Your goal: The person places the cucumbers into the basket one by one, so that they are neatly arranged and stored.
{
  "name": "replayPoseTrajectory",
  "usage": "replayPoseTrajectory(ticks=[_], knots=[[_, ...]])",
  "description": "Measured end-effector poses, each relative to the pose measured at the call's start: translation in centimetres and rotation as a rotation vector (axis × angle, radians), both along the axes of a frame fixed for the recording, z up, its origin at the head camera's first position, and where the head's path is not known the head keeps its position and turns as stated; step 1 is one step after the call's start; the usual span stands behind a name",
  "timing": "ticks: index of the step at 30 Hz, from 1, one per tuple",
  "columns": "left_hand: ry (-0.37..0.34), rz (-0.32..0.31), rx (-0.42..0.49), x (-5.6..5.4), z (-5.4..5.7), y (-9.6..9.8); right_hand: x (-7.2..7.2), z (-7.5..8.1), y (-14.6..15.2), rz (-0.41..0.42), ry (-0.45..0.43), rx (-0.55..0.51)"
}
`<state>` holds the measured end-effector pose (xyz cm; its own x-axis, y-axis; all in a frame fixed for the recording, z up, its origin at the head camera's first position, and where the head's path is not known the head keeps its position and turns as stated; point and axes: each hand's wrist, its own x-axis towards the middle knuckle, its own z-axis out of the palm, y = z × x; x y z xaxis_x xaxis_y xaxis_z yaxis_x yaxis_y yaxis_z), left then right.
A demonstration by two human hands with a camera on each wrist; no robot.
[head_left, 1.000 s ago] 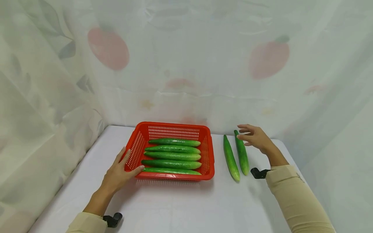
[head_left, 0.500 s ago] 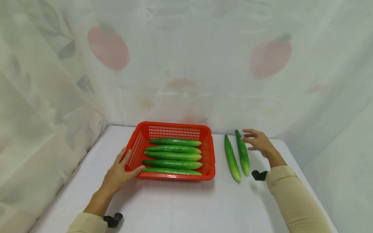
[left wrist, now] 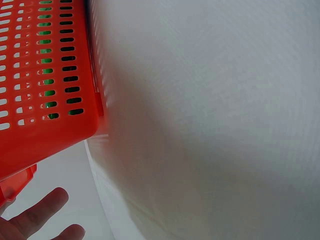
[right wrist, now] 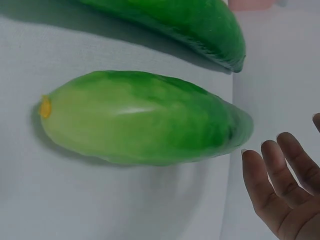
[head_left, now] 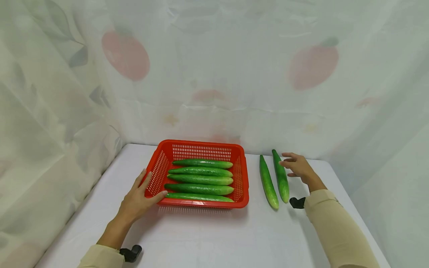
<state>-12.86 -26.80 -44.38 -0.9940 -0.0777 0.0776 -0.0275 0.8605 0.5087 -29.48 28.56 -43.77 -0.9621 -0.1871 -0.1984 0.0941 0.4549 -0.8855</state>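
In the head view a red plastic basket [head_left: 240, 204] holds several green cucumbers [head_left: 200, 179] lying crosswise. My left hand [head_left: 134, 201] rests at the basket's front left corner, thumb on the rim and fingers spread along the left side. Outside the basket, to its right, two more cucumbers lie lengthwise: an inner cucumber [head_left: 269, 182] and an outer cucumber [head_left: 281, 176]. Beside the outer one my right hand [head_left: 299, 167] hovers with loosely bent fingers, holding nothing. The right wrist view shows these fingers [right wrist: 257, 175] apart from the near cucumber [right wrist: 145, 117].
Everything stands on a table with a white cover [head_left: 214, 238]. A pale printed curtain [head_left: 211, 74] hangs behind the table, and another curtain [head_left: 50, 141] runs along the left. Each wrist wears a black strap mount, one on the left [head_left: 130, 254] and one on the right [head_left: 297, 202].
My right hand has shifted slightly rightward and down, away from the outer cucumber's far end. The left hand stays at the basket corner. The whole view drifts a little.
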Motion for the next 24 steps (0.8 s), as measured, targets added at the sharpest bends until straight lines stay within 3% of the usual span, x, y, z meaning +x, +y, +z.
replayPoseTrajectory(ticks=[24], knots=[[0.026,0.004,0.002,0.1,-0.2,0.0,-1.5,-3.5,-0.7,-0.081,-0.108,0.056]])
